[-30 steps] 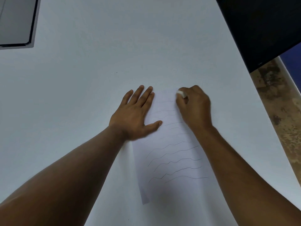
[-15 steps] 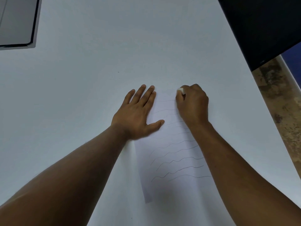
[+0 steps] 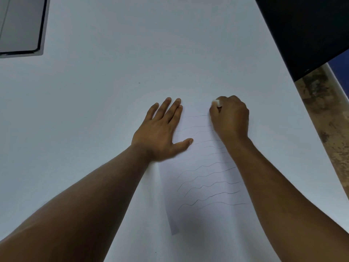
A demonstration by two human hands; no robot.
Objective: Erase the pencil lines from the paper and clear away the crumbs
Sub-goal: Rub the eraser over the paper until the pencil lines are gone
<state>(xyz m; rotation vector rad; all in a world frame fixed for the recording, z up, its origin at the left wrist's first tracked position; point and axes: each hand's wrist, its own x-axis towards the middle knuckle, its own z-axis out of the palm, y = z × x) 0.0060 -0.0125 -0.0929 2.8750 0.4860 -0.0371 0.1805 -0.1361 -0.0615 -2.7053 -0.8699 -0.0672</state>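
Observation:
A white sheet of paper (image 3: 204, 186) lies on the white table (image 3: 94, 110), marked with several wavy pencil lines (image 3: 207, 174). My left hand (image 3: 162, 131) lies flat with straight fingers on the paper's upper left edge, thumb spread onto the sheet. My right hand (image 3: 229, 118) is curled into a fist at the paper's top right and grips a small white eraser (image 3: 216, 103), whose tip shows above the fingers. My right forearm hides the paper's right edge. No crumbs can be made out.
A grey laptop or tablet (image 3: 20, 25) lies at the table's far left corner. A black panel (image 3: 306, 31) overhangs the far right. Beyond the table's right edge is a stained brown floor (image 3: 328, 114).
My right hand with the eraser has shifted slightly up and to the right along the top of the paper. My left hand has stayed put, pressing the sheet.

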